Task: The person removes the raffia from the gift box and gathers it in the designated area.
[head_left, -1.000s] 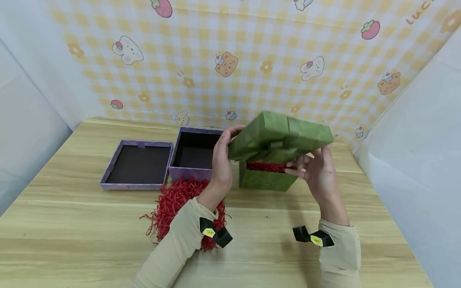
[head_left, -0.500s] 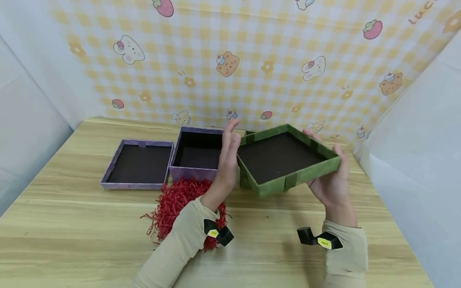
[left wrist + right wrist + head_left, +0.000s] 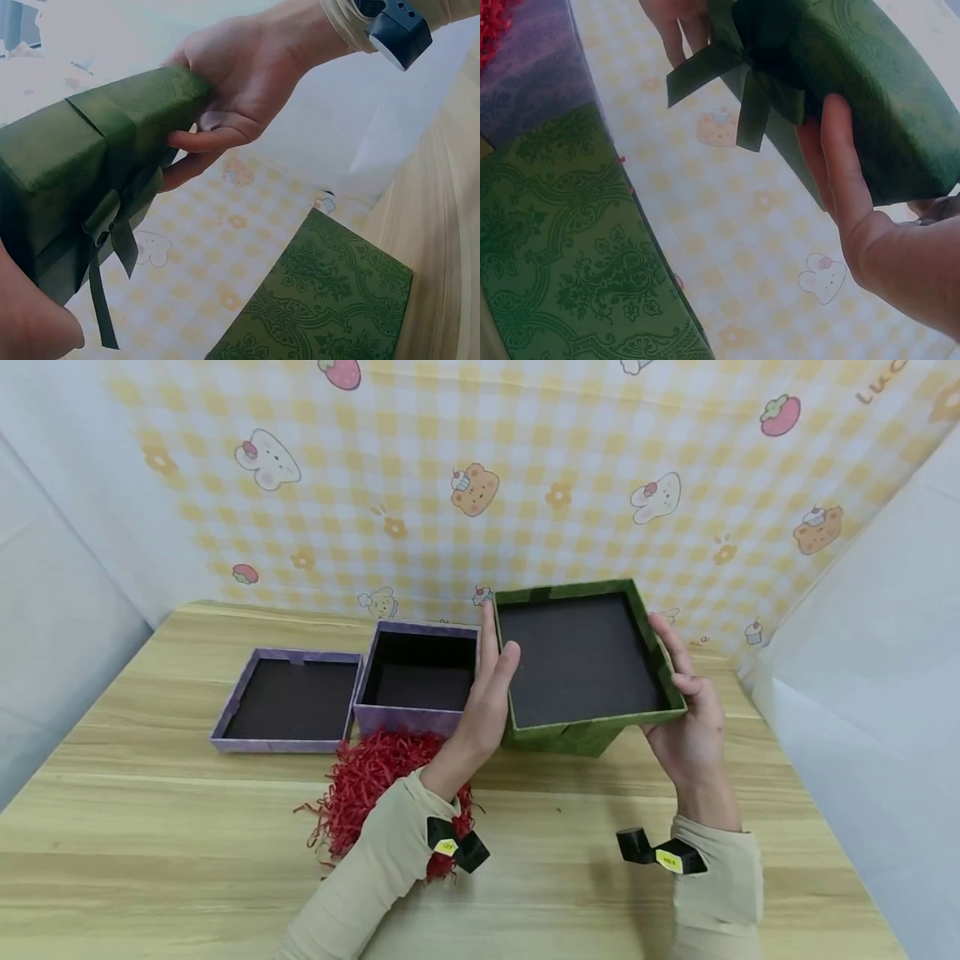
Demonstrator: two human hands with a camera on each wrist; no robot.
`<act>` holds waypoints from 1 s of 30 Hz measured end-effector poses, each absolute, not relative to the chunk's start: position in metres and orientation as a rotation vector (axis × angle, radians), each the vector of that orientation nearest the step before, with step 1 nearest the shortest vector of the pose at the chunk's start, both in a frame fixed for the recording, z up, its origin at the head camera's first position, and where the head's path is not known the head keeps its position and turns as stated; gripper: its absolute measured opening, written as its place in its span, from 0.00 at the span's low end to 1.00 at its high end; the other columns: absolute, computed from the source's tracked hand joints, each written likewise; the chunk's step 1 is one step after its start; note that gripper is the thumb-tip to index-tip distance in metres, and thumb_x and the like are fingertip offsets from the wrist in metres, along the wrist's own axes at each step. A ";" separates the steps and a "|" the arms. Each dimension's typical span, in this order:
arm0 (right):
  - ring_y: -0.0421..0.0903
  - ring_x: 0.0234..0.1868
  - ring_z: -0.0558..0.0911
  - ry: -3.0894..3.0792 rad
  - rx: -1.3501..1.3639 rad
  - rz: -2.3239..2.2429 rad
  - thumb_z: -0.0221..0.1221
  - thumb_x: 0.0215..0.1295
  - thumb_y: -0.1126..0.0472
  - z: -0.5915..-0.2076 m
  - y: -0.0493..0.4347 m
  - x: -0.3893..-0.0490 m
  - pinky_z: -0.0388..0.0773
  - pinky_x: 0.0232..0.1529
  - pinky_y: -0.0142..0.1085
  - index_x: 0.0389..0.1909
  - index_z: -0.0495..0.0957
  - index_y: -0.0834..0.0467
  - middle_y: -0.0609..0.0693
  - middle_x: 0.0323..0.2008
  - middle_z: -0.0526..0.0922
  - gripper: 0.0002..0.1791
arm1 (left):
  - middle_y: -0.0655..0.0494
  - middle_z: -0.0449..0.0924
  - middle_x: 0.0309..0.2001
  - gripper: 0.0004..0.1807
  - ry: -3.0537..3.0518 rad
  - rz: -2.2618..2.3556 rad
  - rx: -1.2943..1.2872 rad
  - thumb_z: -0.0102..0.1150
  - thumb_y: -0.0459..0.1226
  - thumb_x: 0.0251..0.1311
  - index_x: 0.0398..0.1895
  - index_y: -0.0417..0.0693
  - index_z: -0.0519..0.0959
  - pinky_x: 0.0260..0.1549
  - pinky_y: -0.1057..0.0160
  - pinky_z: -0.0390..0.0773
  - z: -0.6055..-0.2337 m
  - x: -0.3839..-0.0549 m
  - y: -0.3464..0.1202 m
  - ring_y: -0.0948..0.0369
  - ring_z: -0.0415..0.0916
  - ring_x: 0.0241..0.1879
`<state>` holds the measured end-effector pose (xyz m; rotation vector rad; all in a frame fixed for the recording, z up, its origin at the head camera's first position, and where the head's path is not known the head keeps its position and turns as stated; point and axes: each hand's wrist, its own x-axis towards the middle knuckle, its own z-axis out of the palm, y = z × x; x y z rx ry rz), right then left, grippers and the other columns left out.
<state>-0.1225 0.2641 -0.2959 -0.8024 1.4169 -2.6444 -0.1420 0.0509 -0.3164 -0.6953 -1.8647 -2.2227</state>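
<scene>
A green gift box lid (image 3: 581, 656) is held up between both hands, its dark inside turned toward the head camera. My left hand (image 3: 480, 714) grips its left side, thumb in front and fingers along the edge. At the right edge my right hand (image 3: 690, 727) holds the rim with bent fingers. A ribbon bow (image 3: 105, 221) on the lid's outer face shows in the left wrist view. Below the lid stands the green box base (image 3: 562, 743); the lid hides its opening in the head view.
An open purple box (image 3: 408, 720) stands left of the green base, beside its purple lid (image 3: 285, 747), which lies inside up. Red shredded paper (image 3: 367, 785) is heaped in front of the purple box, partly behind my left forearm. A patterned cloth (image 3: 420, 485) hangs behind the wooden table (image 3: 150, 827).
The green lid has turned over from bow side showing to inside showing. Over the last half second it has risen and straightened, and my left hand has moved slightly right along with it.
</scene>
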 end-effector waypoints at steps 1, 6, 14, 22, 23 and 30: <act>0.49 0.50 0.76 1.423 -0.790 -2.644 0.26 0.67 0.67 -0.295 0.264 -0.123 0.77 0.43 0.38 0.72 0.49 0.55 0.62 0.65 0.56 0.31 | 0.67 0.22 0.72 0.40 -1.871 -2.218 -0.694 0.28 0.60 0.67 0.72 0.57 0.26 0.65 0.50 0.29 -0.316 -0.142 0.050 0.72 0.22 0.68; 0.48 0.53 0.76 1.535 -0.727 -2.603 0.24 0.71 0.68 -0.294 0.264 -0.122 0.77 0.43 0.37 0.73 0.48 0.53 0.58 0.70 0.48 0.30 | 0.66 0.22 0.72 0.40 -1.863 -2.239 -0.704 0.27 0.60 0.67 0.73 0.55 0.27 0.65 0.50 0.29 -0.317 -0.144 0.046 0.72 0.22 0.68; 0.44 0.44 0.80 1.823 -0.503 -2.572 0.27 0.75 0.63 -0.298 0.287 -0.117 0.79 0.37 0.34 0.72 0.50 0.54 0.55 0.58 0.66 0.26 | 0.63 0.29 0.73 0.37 -1.971 -2.337 -0.577 0.26 0.59 0.69 0.74 0.55 0.33 0.65 0.49 0.34 -0.327 -0.146 0.047 0.64 0.29 0.70; 0.54 0.50 0.79 1.510 -0.534 -2.760 0.26 0.74 0.66 -0.300 0.339 -0.112 0.78 0.42 0.44 0.68 0.54 0.66 0.61 0.55 0.74 0.25 | 0.60 0.21 0.72 0.40 -2.536 -2.009 -0.427 0.39 0.52 0.70 0.73 0.54 0.30 0.66 0.52 0.42 -0.348 -0.151 0.057 0.63 0.23 0.69; 0.54 0.50 0.78 1.496 -0.533 -2.765 0.26 0.75 0.66 -0.300 0.345 -0.111 0.78 0.43 0.44 0.68 0.54 0.66 0.62 0.55 0.73 0.24 | 0.59 0.18 0.71 0.41 -2.571 -1.954 -0.446 0.41 0.51 0.70 0.72 0.53 0.28 0.66 0.52 0.42 -0.350 -0.151 0.059 0.63 0.22 0.69; 0.53 0.54 0.76 1.542 -0.485 -2.740 0.25 0.75 0.65 -0.309 0.387 -0.101 0.76 0.46 0.43 0.71 0.49 0.65 0.60 0.57 0.72 0.25 | 0.56 0.08 0.68 0.48 -2.694 -1.628 -0.536 0.46 0.49 0.68 0.70 0.48 0.20 0.65 0.46 0.40 -0.365 -0.150 0.067 0.60 0.13 0.67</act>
